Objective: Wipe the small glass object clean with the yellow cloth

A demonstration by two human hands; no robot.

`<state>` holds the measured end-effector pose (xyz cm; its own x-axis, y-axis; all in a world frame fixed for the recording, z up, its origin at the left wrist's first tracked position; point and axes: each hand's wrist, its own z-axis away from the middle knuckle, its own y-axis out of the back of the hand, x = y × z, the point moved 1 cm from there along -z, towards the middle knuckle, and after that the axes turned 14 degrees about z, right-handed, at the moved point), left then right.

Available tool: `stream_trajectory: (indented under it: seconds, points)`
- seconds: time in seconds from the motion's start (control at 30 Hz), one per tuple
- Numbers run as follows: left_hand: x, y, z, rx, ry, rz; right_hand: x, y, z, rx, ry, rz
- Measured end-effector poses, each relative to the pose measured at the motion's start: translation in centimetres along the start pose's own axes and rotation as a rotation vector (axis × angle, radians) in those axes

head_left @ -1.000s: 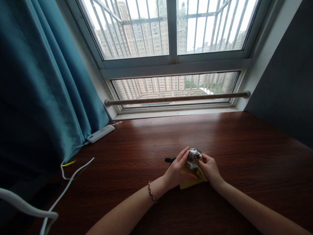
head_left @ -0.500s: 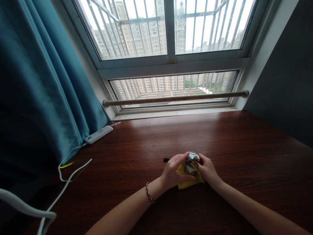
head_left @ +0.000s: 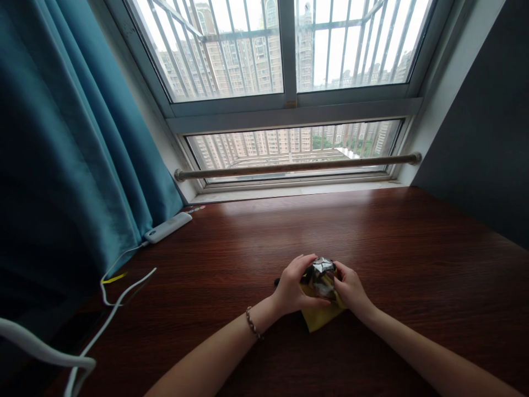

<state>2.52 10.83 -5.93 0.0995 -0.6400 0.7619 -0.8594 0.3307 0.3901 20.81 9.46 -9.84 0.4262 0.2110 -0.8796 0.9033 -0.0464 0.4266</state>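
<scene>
Left hand (head_left: pixel 294 288) curling further over crinkly wrapper (head_left: pixel 319 274) than before; right hand (head_left: pixel 347 288) gripping it too, fingers closed, above yellow cloth (head_left: pixel 320 318) lying on table (head_left: pixel 413 248).

The left hand (head_left: pixel 294 286) and right hand (head_left: pixel 349 286) cover most of the crinkled shiny bundle (head_left: pixel 319 273), so what it is stays unclear. A small black object (head_left: pixel 276 282) peeks from behind the left hand, mostly hidden. The yellow cloth (head_left: pixel 320 318) shows only one corner. The white cable (head_left: pixel 45 353) runs off the left edge.
</scene>
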Motion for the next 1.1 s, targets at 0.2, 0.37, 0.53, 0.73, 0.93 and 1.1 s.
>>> stream_trajectory:
  seconds: [0.2, 0.37, 0.53, 0.73, 0.93, 1.1]
  points:
    - [-0.1, 0.5, -0.6, -0.056, 0.059, 0.007, 0.0, 0.0, 0.0, 0.019, -0.024, 0.050]
    - [-0.4, 0.0, -0.6, -0.081, 0.030, -0.007, 0.2, 0.0, -0.1, 0.108, -0.070, 0.107]
    - [-0.5, -0.6, -0.1, -0.014, 0.004, -0.019, -0.1, -0.1, 0.0, 0.095, -0.088, -0.030]
    - [0.2, -0.1, -0.2, 0.010, -0.002, 0.031, 0.1, 0.0, 0.0, 0.052, -0.056, -0.057]
    - [0.8, 0.5, -0.5, -0.075, 0.005, 0.085, 0.3, 0.0, -0.3, -0.038, 0.037, -0.125]
    - [0.6, 0.4, -0.5, -0.103, 0.037, 0.133, -0.6, 0.1, 0.1, 0.064, -0.014, 0.021]
